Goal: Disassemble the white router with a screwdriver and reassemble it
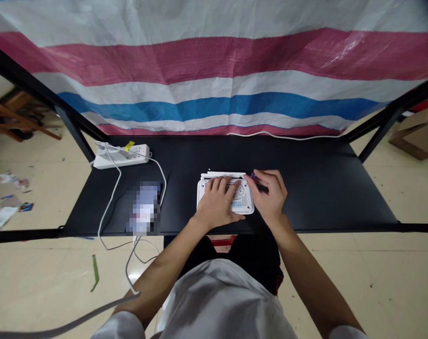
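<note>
A white router-like box [248, 200] with vent holes and a label lies on the black table, its white antennas folded along the far edge. My left hand [217, 200] rests spread on the box's left part, fingers toward the antennas, thumb near the front edge. At the box's far right corner, my right hand [269, 190] is closed, thumb and fingers pinched round a small dark purple item [254, 176] beside the antenna's end. What this item is cannot be made out, as the fingers cover most of it.
On the black table [323, 188], a white power strip [124, 157] with cables lies at the far left, and a pixelated phone [145, 207] nearer me. A striped sheet [214, 61] hangs behind. A cardboard box [418, 132] stands on the floor at right.
</note>
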Demonstrator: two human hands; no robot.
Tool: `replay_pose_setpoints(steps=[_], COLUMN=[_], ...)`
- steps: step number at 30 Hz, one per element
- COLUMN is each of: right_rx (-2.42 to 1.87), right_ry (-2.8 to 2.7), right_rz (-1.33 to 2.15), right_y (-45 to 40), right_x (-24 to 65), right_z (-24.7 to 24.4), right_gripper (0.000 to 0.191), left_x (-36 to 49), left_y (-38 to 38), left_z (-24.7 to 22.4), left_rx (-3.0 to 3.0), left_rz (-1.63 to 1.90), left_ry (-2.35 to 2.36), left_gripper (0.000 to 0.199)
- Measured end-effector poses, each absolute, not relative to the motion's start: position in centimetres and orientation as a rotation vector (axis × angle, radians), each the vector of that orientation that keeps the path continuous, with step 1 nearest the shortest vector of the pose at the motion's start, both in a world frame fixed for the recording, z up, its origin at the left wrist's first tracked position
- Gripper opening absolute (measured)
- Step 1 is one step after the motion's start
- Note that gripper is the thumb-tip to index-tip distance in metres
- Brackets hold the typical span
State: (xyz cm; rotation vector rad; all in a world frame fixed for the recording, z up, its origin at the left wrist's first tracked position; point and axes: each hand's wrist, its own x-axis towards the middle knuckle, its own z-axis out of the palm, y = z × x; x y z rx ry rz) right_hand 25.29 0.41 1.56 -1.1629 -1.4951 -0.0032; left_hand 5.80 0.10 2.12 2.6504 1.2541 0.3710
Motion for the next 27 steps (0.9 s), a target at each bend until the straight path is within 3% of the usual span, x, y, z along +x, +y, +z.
replay_pose_setpoints(steps=[8, 13, 18, 24, 27], right_rx=[-1.117, -1.176, -1.137, -1.176, -1.187], right_ry=[-1.702, -1.62, -1.616, -1.544, -1.568], right_rz=[0.663, 0.383, 0.531, 0.27, 0.375], right_y=[0.4, 0.2, 0.0, 0.1, 0.2], right_x=[26.9, 26.8, 26.7, 26.7, 27.0], right_z=[3.6, 3.9, 3.2, 3.3, 3.1], right_gripper=[0.031, 0.025, 0.034, 0.022, 0.026], left_x=[5.8, 5.7, 5.8, 5.8, 5.8], left_y=[0.3, 0.2, 0.1, -0.1, -0.1], left_z=[1.9, 1.9, 1.9, 2.0, 2.0], left_rx=[2.623, 2.63, 2.642, 2.648, 2.659], left_rz=[0.39, 0.396, 0.379, 0.367, 0.37], left_ry=[1.249, 1.242, 1.248, 1.262, 1.263], left_gripper=[0.113, 0.116, 0.113, 0.112, 0.113])
